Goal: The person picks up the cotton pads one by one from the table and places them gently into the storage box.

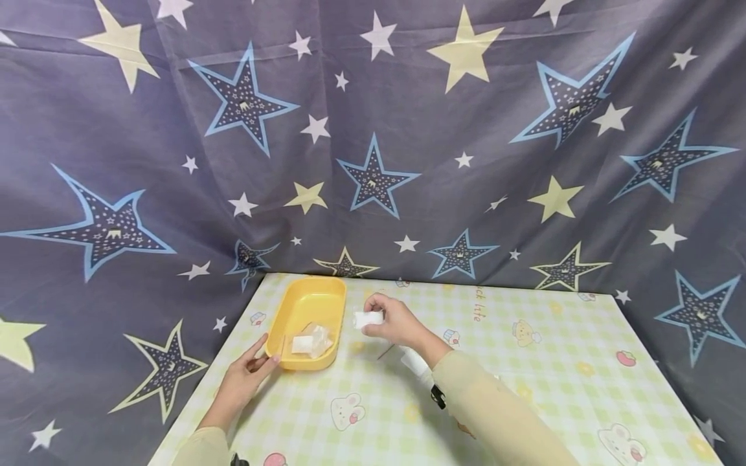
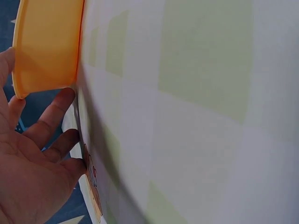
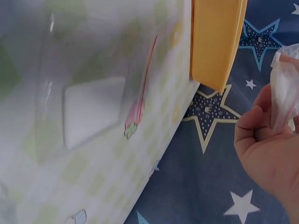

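A yellow plastic tray (image 1: 309,304) stands at the table's left end. Inside its near part lies a crumpled clear plastic bag (image 1: 320,338) with a white piece. My left hand (image 1: 241,382) holds the tray's near left corner, thumb and fingers spread about the corner; the left wrist view shows the fingers (image 2: 51,116) against the tray's end. My right hand (image 1: 396,320), in the air right of the tray, pinches a folded clear bag with white content (image 1: 368,319). Below the right forearm lies another clear bag with a white rectangle (image 3: 93,112), partly hidden in the head view.
A green-and-white checked tablecloth (image 1: 513,375) with printed cartoons covers the table. Behind and beside it hangs a dark star-patterned curtain (image 1: 408,116), close to the tray's left side.
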`<action>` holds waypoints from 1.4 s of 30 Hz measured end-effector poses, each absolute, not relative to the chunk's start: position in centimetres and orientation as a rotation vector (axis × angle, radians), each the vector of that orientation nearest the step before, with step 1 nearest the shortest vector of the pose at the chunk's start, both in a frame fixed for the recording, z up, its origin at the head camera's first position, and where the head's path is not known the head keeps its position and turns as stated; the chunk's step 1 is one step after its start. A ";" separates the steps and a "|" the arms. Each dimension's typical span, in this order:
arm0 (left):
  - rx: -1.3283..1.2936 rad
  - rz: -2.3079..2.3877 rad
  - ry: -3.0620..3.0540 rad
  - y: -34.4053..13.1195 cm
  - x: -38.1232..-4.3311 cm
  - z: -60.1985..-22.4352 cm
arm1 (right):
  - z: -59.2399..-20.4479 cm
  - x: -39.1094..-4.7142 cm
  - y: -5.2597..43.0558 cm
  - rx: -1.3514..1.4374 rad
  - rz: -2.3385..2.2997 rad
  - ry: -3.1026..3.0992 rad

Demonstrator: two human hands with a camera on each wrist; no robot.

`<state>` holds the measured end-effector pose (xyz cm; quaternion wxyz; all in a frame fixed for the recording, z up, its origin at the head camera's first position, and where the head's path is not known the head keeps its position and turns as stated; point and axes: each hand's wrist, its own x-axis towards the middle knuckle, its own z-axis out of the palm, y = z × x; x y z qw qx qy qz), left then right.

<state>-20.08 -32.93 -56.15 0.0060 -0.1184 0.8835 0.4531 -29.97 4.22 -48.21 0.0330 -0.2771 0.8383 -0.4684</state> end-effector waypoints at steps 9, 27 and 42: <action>-0.381 1.416 2.761 -32.9 -20.1 -56.1 | -49.1 -29.9 2.1 -0.761 -1.491 2.518; -0.377 1.408 2.786 -32.9 -20.1 -56.3 | -49.6 -29.3 -0.1 -0.637 -1.463 2.464; -0.382 1.398 2.780 -32.7 -20.1 -56.0 | -49.7 -28.9 -1.8 -0.568 -1.668 2.185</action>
